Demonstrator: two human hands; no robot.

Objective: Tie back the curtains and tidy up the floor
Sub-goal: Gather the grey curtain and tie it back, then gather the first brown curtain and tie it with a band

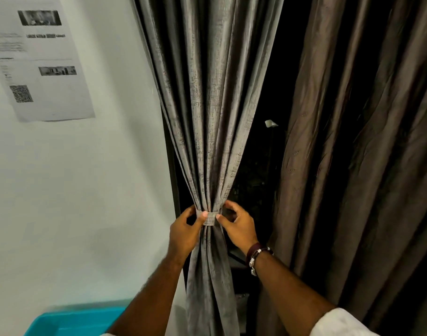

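Left hand (183, 232) and right hand (236, 225) pinched tieback band (210, 218) from either side, cinching grey curtain (207, 117) beside white wall (74, 190). Brown curtain (353, 141) hung right. Printed notice (37, 57) on wall; turquoise bin (69, 322) below.

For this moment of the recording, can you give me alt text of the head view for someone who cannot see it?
Two hands, left hand and right hand, pinch a narrow fabric tie-back wrapped around a gathered grey curtain. A brown curtain hangs loose to the right, dark window between. A printed notice is on the white wall; a blue tub sits lower left.
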